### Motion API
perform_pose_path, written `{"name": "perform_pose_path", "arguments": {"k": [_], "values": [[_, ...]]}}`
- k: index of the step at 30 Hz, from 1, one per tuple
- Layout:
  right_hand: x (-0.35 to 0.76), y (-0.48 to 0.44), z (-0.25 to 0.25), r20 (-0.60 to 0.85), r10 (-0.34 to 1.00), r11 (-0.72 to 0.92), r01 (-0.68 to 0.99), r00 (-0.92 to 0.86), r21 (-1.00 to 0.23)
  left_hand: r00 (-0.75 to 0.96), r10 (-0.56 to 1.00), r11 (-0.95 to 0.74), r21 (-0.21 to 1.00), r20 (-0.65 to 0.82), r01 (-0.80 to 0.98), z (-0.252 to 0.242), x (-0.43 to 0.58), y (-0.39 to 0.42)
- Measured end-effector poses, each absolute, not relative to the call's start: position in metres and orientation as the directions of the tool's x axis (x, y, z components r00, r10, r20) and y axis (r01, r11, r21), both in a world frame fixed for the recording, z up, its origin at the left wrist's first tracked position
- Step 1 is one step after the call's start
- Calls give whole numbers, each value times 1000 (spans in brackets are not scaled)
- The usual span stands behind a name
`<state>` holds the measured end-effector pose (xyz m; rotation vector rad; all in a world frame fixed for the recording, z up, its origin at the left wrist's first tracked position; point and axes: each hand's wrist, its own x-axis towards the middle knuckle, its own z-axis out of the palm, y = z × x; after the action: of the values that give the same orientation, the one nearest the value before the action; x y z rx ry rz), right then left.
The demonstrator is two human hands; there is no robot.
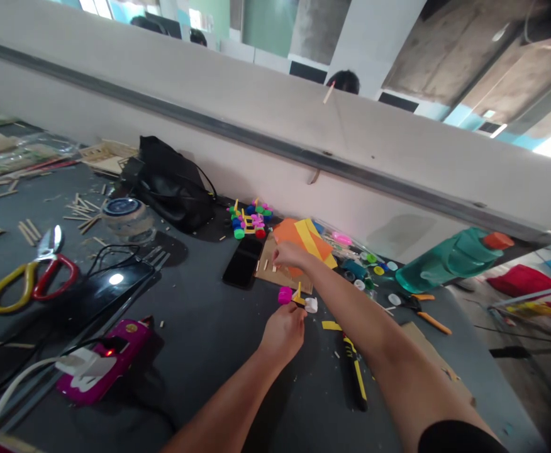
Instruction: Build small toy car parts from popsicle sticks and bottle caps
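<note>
My left hand (282,330) is closed around a small craft piece (298,298): a pink bottle cap and a white cap joined by a yellow stick, held just above the dark table (209,327). My right hand (289,255) reaches further out over a brown cardboard sheet (275,275), its fingers pinched near small wooden stick pieces; what they hold is too small to make out. Orange and yellow paper sheets (304,239) lie just behind that hand.
A black phone (243,261) lies left of the cardboard, a colourful cap-and-stick model (250,220) behind it. Scissors (34,270), a pink glue gun (110,362), a black bag (172,182), a tape roll (127,217), a utility knife (355,371), a green bottle (445,258) and loose caps surround the spot.
</note>
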<state>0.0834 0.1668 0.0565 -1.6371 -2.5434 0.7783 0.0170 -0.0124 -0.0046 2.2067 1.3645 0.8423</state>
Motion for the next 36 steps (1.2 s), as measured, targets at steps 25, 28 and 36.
{"name": "perform_pose_path", "arguments": {"k": [25,28,36], "values": [[62,159,60,-98,911,281,777,-401,-563,338,901,-433,609,272,665,-2,16,-13],[73,159,71,-54,933,219,680,-356,-700,353,898,-438,614,263,656,-1,16,-12],[164,93,87,111,983,53,357,144,-933,361,901,-429,616,241,661,-3,18,-11]]}}
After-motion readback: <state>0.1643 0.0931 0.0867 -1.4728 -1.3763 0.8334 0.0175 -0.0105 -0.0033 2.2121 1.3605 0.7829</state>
